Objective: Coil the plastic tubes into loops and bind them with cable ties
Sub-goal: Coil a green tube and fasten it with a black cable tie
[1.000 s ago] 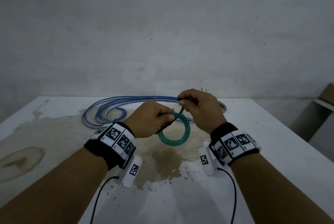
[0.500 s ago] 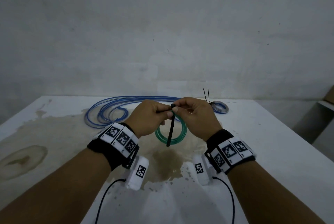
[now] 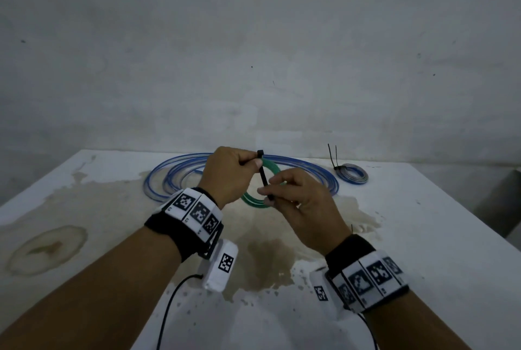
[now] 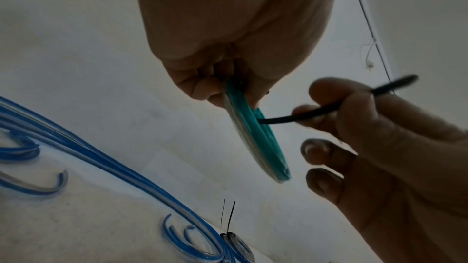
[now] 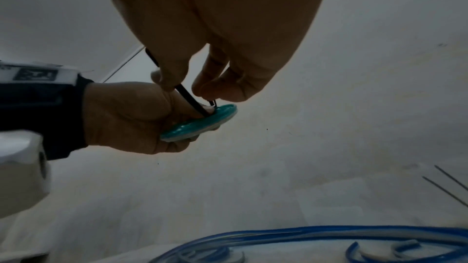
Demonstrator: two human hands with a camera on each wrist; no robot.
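Observation:
A small green tube coil point(image 3: 255, 200) point(image 4: 255, 139) point(image 5: 200, 125) hangs above the table, gripped at its upper edge by my left hand point(image 3: 234, 174) point(image 5: 131, 115). A black cable tie point(image 3: 264, 176) point(image 4: 326, 108) point(image 5: 190, 98) wraps the coil there, its head at my left thumb. My right hand point(image 3: 293, 197) point(image 4: 367, 127) pinches the tie's tail between thumb and forefinger, just right of the coil. The other right fingers are spread loosely.
Loose blue tube point(image 3: 180, 174) point(image 4: 83, 151) point(image 5: 329, 235) sprawls across the back of the stained white table point(image 3: 423, 222). A small bound grey-blue coil point(image 3: 352, 173) point(image 4: 236, 245) with two upright black tie tails lies at the back right. A wall stands close behind.
Both hands have risen and shifted right. My right hand has slid down the tie's tail towards me, drawing it out from the coil; my left hand still holds the coil.

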